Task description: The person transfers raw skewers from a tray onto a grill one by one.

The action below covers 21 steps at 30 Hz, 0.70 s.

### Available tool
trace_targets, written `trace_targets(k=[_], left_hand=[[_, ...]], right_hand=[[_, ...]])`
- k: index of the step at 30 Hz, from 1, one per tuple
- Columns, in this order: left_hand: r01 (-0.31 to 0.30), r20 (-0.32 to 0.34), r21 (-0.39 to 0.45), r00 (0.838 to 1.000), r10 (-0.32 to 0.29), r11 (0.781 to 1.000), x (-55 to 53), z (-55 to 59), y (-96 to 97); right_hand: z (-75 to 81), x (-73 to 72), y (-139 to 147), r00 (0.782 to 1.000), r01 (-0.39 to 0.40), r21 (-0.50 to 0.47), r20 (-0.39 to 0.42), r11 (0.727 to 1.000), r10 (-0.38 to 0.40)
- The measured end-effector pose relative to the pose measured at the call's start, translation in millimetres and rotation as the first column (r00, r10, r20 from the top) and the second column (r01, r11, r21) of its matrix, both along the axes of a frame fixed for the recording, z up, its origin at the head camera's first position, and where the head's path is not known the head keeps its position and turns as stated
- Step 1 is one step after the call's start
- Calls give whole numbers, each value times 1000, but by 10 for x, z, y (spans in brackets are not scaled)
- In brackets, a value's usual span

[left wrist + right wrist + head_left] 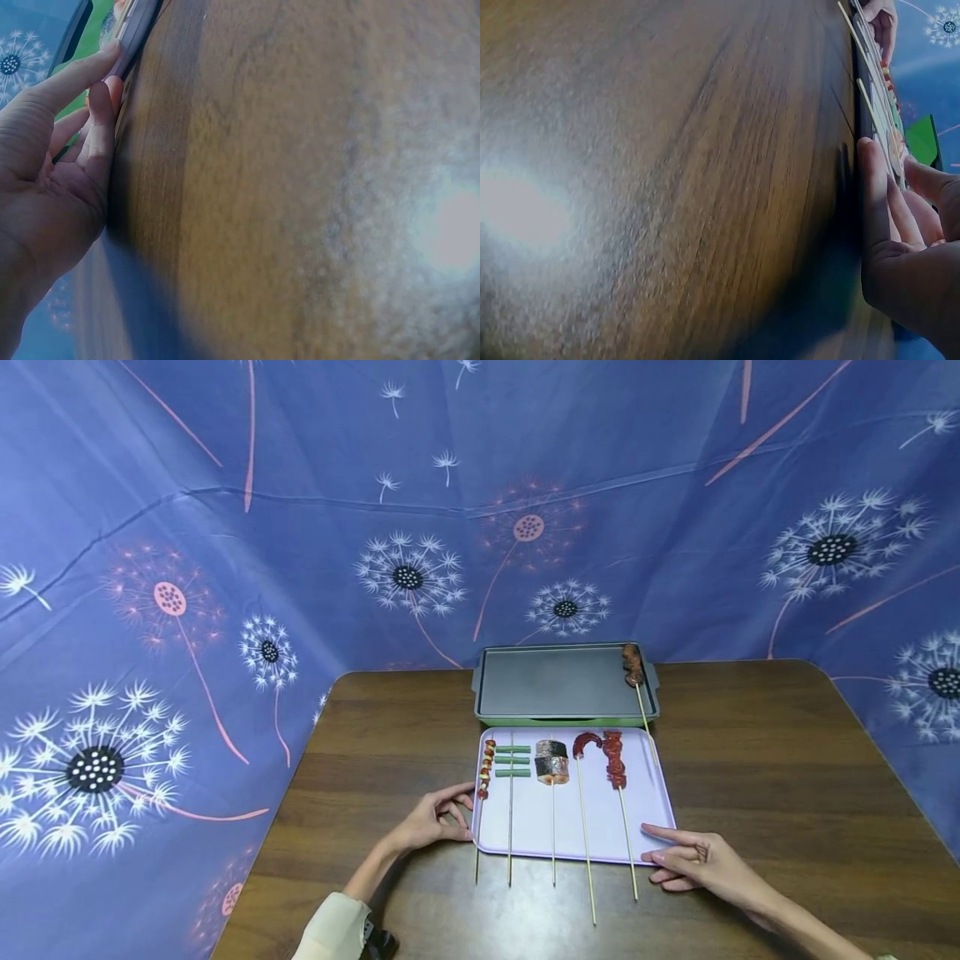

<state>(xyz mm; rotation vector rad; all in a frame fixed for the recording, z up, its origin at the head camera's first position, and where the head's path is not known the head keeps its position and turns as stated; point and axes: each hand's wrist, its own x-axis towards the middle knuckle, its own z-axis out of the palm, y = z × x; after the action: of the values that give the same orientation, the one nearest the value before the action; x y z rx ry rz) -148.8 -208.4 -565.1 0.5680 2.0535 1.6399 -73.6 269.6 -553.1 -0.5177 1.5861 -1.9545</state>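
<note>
A pale lilac tray [531, 827] lies on the table with several food skewers side by side. From the left come a red-and-yellow skewer [487, 768], a green-stick skewer [512, 761], a fish-chunk skewer [552, 762], a curled red skewer [587, 743] and a red meat skewer [615, 760]. Their sticks overhang the tray's front edge. My left hand [435, 817] grips the tray's left edge, fingers bent, thumb on the rim in the left wrist view. At the front right corner, my right hand [701, 862] pinches the tray between thumb and fingers.
Behind the tray stands a dark grill pan [547, 685] with a green base. A browned meat skewer [633, 665] lies on its right side, its stick reaching over the tray. Blue dandelion-print cloth [315, 527] hangs around the brown wooden table [772, 752].
</note>
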Motion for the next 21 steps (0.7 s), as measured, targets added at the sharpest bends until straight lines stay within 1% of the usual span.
trace_targets(k=[4,9,13,18,21], left_hand=[[6,-4,13,1000,-6,1000,3,-6,14],[0,3,15,1000,0,1000,11,-5,9],[-5,4,23,1000,5,1000,13,-3,1],[2,-2,14,1000,-2,1000,19,9,0],[-2,2,17,1000,2,1000,24,15,3]], right_hand=[[9,48,-32,999,34,35,-12,999,-34],[38,89,-65,996,71,65,-57,995,-67],[38,100,-93,995,67,65,-76,996,-62],[4,122,-133,999,24,56,-37,998,-22],[-9,141,-167,1000,27,66,-12,997,-27]])
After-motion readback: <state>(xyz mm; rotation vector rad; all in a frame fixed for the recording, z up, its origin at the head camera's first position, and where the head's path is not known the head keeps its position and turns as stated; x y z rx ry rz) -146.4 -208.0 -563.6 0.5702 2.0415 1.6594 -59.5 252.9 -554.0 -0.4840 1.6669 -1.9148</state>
